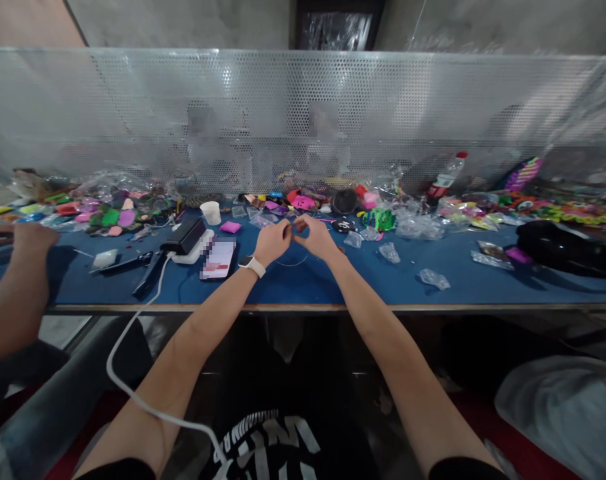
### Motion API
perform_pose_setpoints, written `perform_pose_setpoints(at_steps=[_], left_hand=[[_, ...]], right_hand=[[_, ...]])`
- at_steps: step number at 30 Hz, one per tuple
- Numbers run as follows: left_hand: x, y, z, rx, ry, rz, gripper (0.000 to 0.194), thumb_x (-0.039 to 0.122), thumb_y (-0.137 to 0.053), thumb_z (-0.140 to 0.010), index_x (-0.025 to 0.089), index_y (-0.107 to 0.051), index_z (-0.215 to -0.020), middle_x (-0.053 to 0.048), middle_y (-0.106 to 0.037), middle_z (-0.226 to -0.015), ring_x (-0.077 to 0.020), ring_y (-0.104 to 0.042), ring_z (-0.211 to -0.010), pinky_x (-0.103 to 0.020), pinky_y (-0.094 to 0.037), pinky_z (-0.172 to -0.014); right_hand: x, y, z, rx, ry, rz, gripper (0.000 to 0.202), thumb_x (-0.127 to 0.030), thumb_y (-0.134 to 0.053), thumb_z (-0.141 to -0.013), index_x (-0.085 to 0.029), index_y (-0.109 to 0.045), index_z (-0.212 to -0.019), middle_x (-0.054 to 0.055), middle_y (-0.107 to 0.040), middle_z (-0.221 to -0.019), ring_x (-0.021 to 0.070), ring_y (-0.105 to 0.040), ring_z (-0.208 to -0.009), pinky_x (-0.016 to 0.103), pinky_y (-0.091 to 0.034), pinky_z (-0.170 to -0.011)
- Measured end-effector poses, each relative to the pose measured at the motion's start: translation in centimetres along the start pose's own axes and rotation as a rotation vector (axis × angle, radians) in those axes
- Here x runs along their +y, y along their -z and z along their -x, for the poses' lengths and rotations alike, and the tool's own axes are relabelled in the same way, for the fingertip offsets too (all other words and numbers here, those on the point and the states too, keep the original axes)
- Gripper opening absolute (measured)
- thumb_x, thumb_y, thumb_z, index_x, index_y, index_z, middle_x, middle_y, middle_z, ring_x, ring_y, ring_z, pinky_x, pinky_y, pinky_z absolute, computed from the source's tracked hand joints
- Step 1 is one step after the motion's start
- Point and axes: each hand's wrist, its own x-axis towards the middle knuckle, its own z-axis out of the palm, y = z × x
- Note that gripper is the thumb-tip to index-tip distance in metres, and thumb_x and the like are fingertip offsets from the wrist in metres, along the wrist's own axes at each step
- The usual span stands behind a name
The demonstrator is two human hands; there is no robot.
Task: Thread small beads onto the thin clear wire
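Observation:
Above the blue table, my left hand and my right hand meet at their fingertips. Both are closed in a pinch. Whatever lies between the fingers is too small to make out. A thin, pale curved strand shows just below them, and I cannot tell which hand it comes from. On my left wrist is a watch with a light band. A phone with a lit screen lies left of my left hand, near a small pink packet.
Left of the phone are a black device, a white cable and a paper cup. Colourful pieces and plastic bags line the back edge, with a bottle. Another person's arm rests at the far left.

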Motion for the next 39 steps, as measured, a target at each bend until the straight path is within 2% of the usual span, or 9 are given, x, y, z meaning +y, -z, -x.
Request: perform_pose_setpoints(at_steps=[6, 12, 18, 23, 27, 30, 34, 37, 39], left_hand=[[-0.5, -0.2, -0.3, 0.012, -0.001, 0.025, 0.03, 0.028, -0.041, -0.109, 0.02, -0.069, -0.112, -0.011, -0.077, -0.094, -0.0262, -0.073, -0.089, -0.034, -0.047, -0.082], [-0.4, -0.2, 0.0, 0.0, -0.063, -0.025, 0.026, 0.026, -0.044, -0.108, 0.021, -0.07, -0.111, -0.01, -0.076, -0.089, -0.0267, -0.072, -0.083, -0.035, -0.045, -0.078], [-0.3, -0.3, 0.1, 0.048, -0.133, -0.01, 0.027, 0.028, -0.043, -0.109, 0.02, -0.069, -0.107, -0.009, -0.075, -0.086, -0.0246, -0.071, -0.08, -0.034, -0.044, -0.074], [-0.2, -0.2, 0.3, 0.052, -0.186, -0.001, 0.029, 0.031, -0.042, -0.11, 0.019, -0.068, -0.11, -0.009, -0.076, -0.087, -0.024, -0.072, -0.082, -0.033, -0.044, -0.074], [0.0, -0.1, 0.5, 0.051, -0.234, -0.019, 0.032, 0.034, -0.04, -0.111, 0.019, -0.068, -0.112, -0.011, -0.077, -0.091, -0.0243, -0.073, -0.085, -0.032, -0.044, -0.073], [0.0, -0.2, 0.6, 0.06, -0.245, -0.016, 0.033, 0.035, -0.039, -0.112, 0.019, -0.068, -0.112, -0.011, -0.077, -0.093, -0.0248, -0.073, -0.086, -0.033, -0.044, -0.073], [-0.2, -0.6, 0.2, 0.108, -0.142, 0.008, 0.027, 0.031, -0.044, -0.11, 0.019, -0.068, -0.111, -0.01, -0.076, -0.09, -0.0244, -0.072, -0.082, -0.032, -0.045, -0.074], [-0.5, -0.8, -0.1, 0.156, -0.003, 0.04, 0.024, 0.027, -0.045, -0.108, 0.021, -0.068, -0.109, -0.01, -0.076, -0.09, -0.0253, -0.072, -0.082, -0.033, -0.045, -0.075], [-0.8, -0.8, -0.4, 0.166, 0.069, 0.06, 0.022, 0.026, -0.046, -0.108, 0.022, -0.068, -0.106, -0.01, -0.076, -0.091, -0.0261, -0.072, -0.084, -0.034, -0.046, -0.077]], right_hand=[[-0.2, 0.8, -0.2, 0.0, 0.083, 0.043, 0.021, -0.038, -0.067, -0.1, -0.021, -0.077, -0.103, 0.009, -0.073, -0.097, 0.0266, -0.065, -0.094, 0.04, -0.049, -0.091], [0.0, 0.8, -0.4, 0.057, 0.0, -0.043, 0.041, -0.059, -0.067, -0.099, -0.021, -0.078, -0.087, 0.007, -0.075, -0.088, 0.025, -0.064, -0.089, 0.038, -0.048, -0.088], [0.2, 0.7, -0.7, 0.016, -0.268, -0.406, 0.053, -0.071, -0.071, -0.089, -0.02, -0.073, -0.075, 0.004, -0.072, -0.076, 0.0195, -0.064, -0.079, 0.031, -0.048, -0.077], [0.7, 0.7, -0.7, -0.064, -0.565, -0.804, 0.045, -0.062, -0.086, -0.077, -0.019, -0.072, -0.078, 0.002, -0.071, -0.075, 0.0158, -0.066, -0.076, 0.026, -0.049, -0.07], [0.7, 0.7, -0.6, -0.133, -0.67, -0.981, 0.042, -0.053, -0.092, -0.074, -0.02, -0.067, -0.077, 0.0, -0.067, -0.071, 0.0149, -0.065, -0.072, 0.027, -0.054, -0.071], [0.4, 0.7, -0.7, -0.187, -0.735, -1.036, 0.044, -0.056, -0.092, -0.075, -0.02, -0.065, -0.076, -0.001, -0.064, -0.066, 0.0147, -0.063, -0.067, 0.029, -0.056, -0.071], [0.3, 0.3, -0.7, -0.067, -0.671, -0.8, 0.053, -0.071, -0.08, -0.082, -0.021, -0.064, -0.074, 0.002, -0.065, -0.068, 0.0176, -0.065, -0.069, 0.031, -0.054, -0.069], [0.5, -0.1, -0.5, 0.142, -0.424, -0.354, 0.055, -0.075, -0.069, -0.089, -0.02, -0.071, -0.084, 0.007, -0.074, -0.082, 0.0229, -0.07, -0.083, 0.036, -0.056, -0.082], [0.5, -0.4, -0.3, 0.211, -0.243, -0.134, 0.055, -0.073, -0.065, -0.093, -0.021, -0.076, -0.104, 0.01, -0.079, -0.104, 0.0272, -0.072, -0.101, 0.042, -0.055, -0.097]])
